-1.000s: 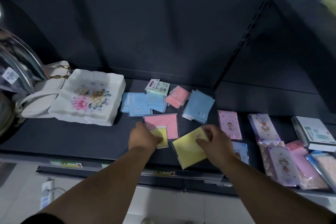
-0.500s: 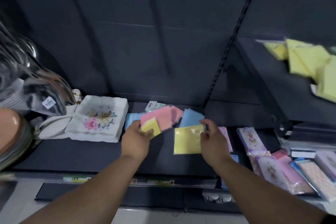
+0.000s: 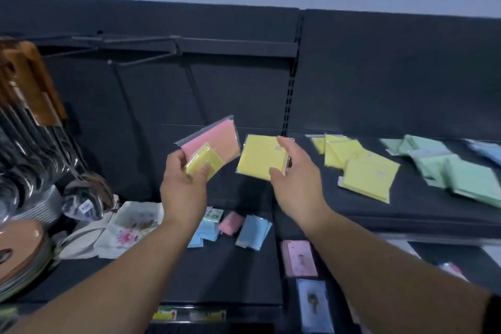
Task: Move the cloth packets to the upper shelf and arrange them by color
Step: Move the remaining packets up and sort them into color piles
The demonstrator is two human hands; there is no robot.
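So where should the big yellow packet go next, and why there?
Probably a short move rightward, onto the yellow pile on the upper shelf. The right hand holds the yellow packet in the air just left of that pile, and green packets lie further right, so colours are already grouped.

The cloth packets [image 3: 262, 157] wear glossy clear plastic; beneath them the shelf [image 3: 406, 203] looks dark, matt painted metal.
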